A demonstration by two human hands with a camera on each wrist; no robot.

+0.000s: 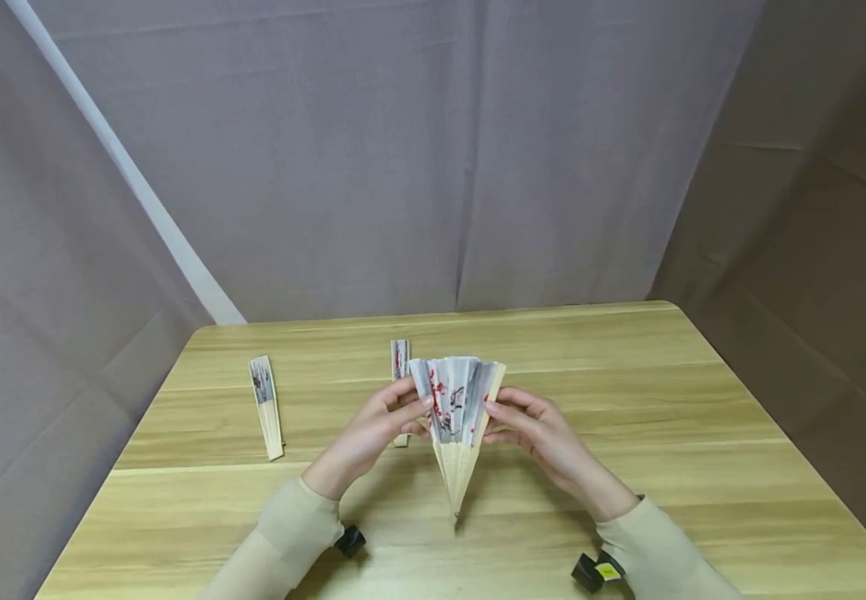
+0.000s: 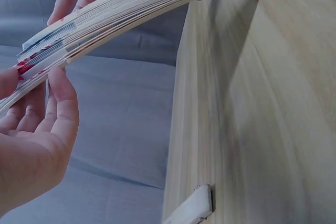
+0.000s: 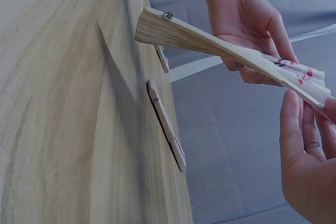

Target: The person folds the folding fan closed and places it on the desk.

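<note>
Nearest the camera, the wooden tabletop [image 1: 628, 433] spreads wide. Above its middle the partly opened fan [image 1: 457, 417] is held — pivot toward 6 o'clock, paper edge toward 12, long axis running near to far. Left hand [image 1: 372, 433] pinches its left edge with curled fingers; right hand [image 1: 545, 437] grips the right guard likewise. One folded fan [image 1: 266, 407] lies at 9 o'clock, another folded fan [image 1: 400, 360] just behind the left hand — both lengthwise near to far.

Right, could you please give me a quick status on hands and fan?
Left hand and right hand both pinch the half-open fan. Two closed fans lie behind, nothing obstructing.
</note>
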